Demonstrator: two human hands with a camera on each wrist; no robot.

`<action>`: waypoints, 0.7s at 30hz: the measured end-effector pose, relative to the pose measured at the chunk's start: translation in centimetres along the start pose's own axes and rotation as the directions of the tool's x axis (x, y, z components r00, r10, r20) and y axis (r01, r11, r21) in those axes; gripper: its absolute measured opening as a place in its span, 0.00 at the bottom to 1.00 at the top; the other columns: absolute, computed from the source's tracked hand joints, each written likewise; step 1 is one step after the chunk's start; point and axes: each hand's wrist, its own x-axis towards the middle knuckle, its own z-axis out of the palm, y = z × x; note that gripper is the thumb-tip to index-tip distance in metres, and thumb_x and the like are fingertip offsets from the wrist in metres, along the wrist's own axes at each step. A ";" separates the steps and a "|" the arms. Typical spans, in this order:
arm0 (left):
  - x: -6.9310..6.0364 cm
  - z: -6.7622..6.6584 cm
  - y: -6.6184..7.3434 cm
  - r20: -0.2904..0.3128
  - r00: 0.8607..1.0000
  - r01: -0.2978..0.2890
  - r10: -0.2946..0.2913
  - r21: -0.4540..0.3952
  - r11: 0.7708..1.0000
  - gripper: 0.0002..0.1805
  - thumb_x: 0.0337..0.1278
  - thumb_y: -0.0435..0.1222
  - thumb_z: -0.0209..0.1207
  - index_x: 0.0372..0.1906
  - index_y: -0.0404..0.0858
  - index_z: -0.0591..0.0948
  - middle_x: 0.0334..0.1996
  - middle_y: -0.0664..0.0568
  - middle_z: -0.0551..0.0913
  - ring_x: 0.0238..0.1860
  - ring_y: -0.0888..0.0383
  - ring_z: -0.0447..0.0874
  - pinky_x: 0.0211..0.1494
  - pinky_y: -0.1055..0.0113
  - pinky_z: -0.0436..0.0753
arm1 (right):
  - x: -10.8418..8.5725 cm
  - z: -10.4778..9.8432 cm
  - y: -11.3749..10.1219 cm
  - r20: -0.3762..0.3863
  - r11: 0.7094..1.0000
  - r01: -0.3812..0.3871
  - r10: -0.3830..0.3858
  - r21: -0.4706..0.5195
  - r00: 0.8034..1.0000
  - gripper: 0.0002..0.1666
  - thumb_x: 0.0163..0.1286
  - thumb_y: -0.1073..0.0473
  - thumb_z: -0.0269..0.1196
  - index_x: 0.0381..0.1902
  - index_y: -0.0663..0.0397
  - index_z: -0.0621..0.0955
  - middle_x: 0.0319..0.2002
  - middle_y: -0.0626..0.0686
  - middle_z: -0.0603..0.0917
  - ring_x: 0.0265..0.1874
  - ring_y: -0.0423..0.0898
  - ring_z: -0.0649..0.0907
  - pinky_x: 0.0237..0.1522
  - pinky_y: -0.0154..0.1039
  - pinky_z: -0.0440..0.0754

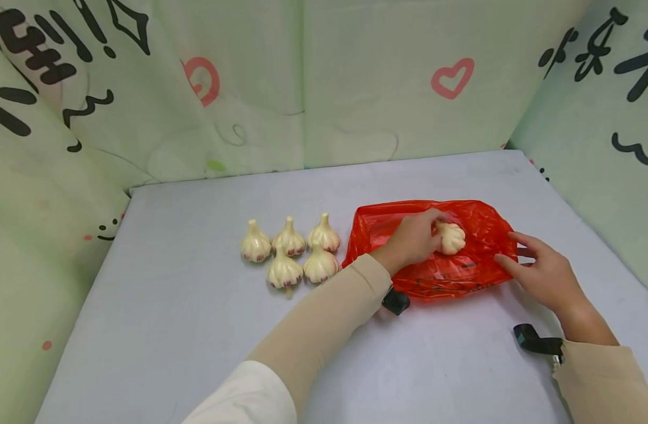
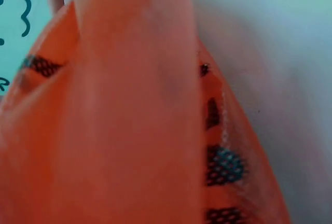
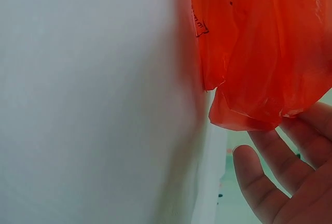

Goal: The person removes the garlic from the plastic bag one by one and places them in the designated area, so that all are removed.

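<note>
A red plastic bag [image 1: 424, 282] lies spread on the table, and one pale garlic bulb [image 1: 452, 238] is over its middle. My left hand [image 1: 416, 235] reaches across the bag and grips that bulb from its left side. At the bag's right end, my right hand [image 1: 546, 274] has its fingers and thumb spread. In the right wrist view its fingers [image 3: 282, 156] touch the lower edge of the bag, while the thumb stands apart. Blurred red plastic [image 2: 135, 105] fills most of the left wrist view and hides the left hand's hold.
Several garlic bulbs [image 1: 283, 271] stand in two rows left of the bag. They rest on a pale table [image 1: 170, 306]. Printed pale green curtains [image 1: 355, 88] hang behind and at both sides. A black wrist device [image 1: 535, 340] sits by the right sleeve.
</note>
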 end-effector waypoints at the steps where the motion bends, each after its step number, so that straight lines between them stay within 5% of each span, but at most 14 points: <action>1: 0.0 0.0 0.0 -0.002 1.000 -0.003 0.003 0.012 1.000 0.19 0.70 0.36 0.60 0.63 0.48 0.77 0.47 0.60 0.81 0.40 0.65 0.74 0.41 0.81 0.73 | 0.0 0.0 0.0 0.000 1.000 0.001 -0.001 -0.002 1.000 0.39 0.75 0.49 0.60 0.72 0.71 0.63 0.63 0.78 0.67 0.54 0.74 0.71 0.36 0.58 0.86; 12: 0.0 0.2 -0.2 -0.024 0.999 -0.025 0.026 0.066 0.997 0.08 0.70 0.35 0.60 0.50 0.45 0.78 0.38 0.60 0.78 0.38 0.64 0.73 0.41 0.81 0.72 | 0.0 -0.1 -0.2 0.006 1.000 -0.002 0.002 -0.003 1.000 0.40 0.75 0.50 0.59 0.72 0.71 0.62 0.63 0.78 0.67 0.54 0.75 0.71 0.38 0.61 0.84; 21: -0.1 0.3 -0.4 -0.019 0.998 -0.064 0.065 0.042 0.997 0.14 0.70 0.32 0.56 0.55 0.43 0.84 0.50 0.60 0.82 0.46 0.67 0.75 0.50 0.83 0.73 | 0.0 -0.2 -0.1 0.006 1.000 -0.007 0.007 0.000 1.000 0.40 0.75 0.50 0.59 0.72 0.71 0.62 0.63 0.78 0.66 0.54 0.75 0.70 0.38 0.62 0.84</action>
